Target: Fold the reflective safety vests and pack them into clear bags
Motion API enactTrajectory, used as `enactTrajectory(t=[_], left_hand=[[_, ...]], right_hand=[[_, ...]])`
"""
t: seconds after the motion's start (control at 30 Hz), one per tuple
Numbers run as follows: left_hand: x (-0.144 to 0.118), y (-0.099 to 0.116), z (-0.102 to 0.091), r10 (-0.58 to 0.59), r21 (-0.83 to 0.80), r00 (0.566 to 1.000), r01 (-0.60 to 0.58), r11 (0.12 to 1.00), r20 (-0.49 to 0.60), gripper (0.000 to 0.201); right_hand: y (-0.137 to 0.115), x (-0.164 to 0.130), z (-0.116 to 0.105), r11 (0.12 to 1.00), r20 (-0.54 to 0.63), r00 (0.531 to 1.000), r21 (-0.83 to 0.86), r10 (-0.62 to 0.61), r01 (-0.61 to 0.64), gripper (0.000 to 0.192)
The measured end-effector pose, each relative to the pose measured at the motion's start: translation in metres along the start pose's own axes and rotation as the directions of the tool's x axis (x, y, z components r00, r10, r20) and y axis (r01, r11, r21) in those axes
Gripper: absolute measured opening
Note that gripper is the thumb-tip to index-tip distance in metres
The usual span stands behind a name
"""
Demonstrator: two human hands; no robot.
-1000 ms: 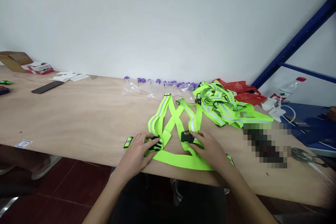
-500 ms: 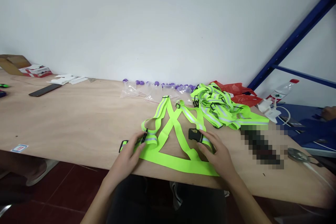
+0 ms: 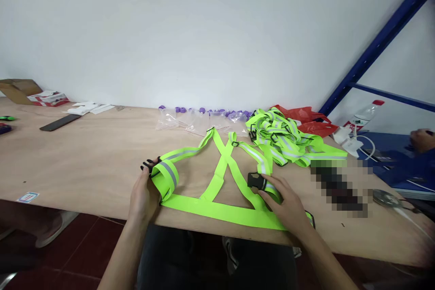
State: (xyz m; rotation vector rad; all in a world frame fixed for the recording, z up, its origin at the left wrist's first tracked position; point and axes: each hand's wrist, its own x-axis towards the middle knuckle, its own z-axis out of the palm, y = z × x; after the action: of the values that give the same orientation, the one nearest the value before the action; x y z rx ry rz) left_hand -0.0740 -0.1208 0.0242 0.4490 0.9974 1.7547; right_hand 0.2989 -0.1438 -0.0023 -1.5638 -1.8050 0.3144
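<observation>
A neon-green reflective vest (image 3: 217, 208) made of elastic straps lies spread on the wooden table, its two shoulder straps crossed in the middle. At its left end my left hand (image 3: 142, 195) is closed on a black prong buckle half (image 3: 149, 164); a green loop with a grey stripe curls beside the fingers. On the right side my right hand (image 3: 283, 199) pinches the strap by a black socket buckle half (image 3: 257, 181). The two buckle halves are apart. My palms hide parts of the straps.
Behind the right side lies a heap of similar green straps (image 3: 282, 138) with a red plastic bag (image 3: 309, 120). Clear bags (image 3: 200, 120) with purple pieces line the wall. A dark flat bar (image 3: 60, 123) is at left; a bottle (image 3: 365, 115) and another person's hand (image 3: 422, 139) are at right.
My left hand has moved left and slightly up, drawing the prong buckle half and its strap outward. My right hand stays almost in place with the socket half.
</observation>
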Motion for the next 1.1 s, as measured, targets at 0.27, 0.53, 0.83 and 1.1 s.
enactTrajectory(t=[0.27, 0.53, 0.83, 1.1], left_hand=[[-0.004, -0.005, 0.007, -0.023, 0.031, 0.999, 0.022, 0.999, 0.026, 0.048], [-0.013, -0.006, 0.016, 0.100, 0.123, 0.995, -0.102, 0.987, 0.018, 0.040], [-0.035, -0.003, 0.025, 0.257, 0.485, 0.906, -0.400, 0.778, 0.335, 0.036], [-0.044, -0.003, 0.025, 0.192, 0.507, 0.657, -0.707, 0.493, 0.729, 0.030]], right_hand=[[0.011, -0.002, 0.010, 0.967, 0.011, 0.990, -0.215, -0.137, 0.137, 0.042], [-0.063, -0.020, 0.013, 0.884, -0.306, 0.836, -0.265, -0.455, 0.385, 0.029], [-0.142, -0.013, 0.062, 0.871, -0.151, 0.922, 0.301, -0.358, 0.388, 0.020], [-0.159, 0.045, 0.046, 0.894, 0.170, 0.919, 0.347, -0.357, 0.283, 0.028]])
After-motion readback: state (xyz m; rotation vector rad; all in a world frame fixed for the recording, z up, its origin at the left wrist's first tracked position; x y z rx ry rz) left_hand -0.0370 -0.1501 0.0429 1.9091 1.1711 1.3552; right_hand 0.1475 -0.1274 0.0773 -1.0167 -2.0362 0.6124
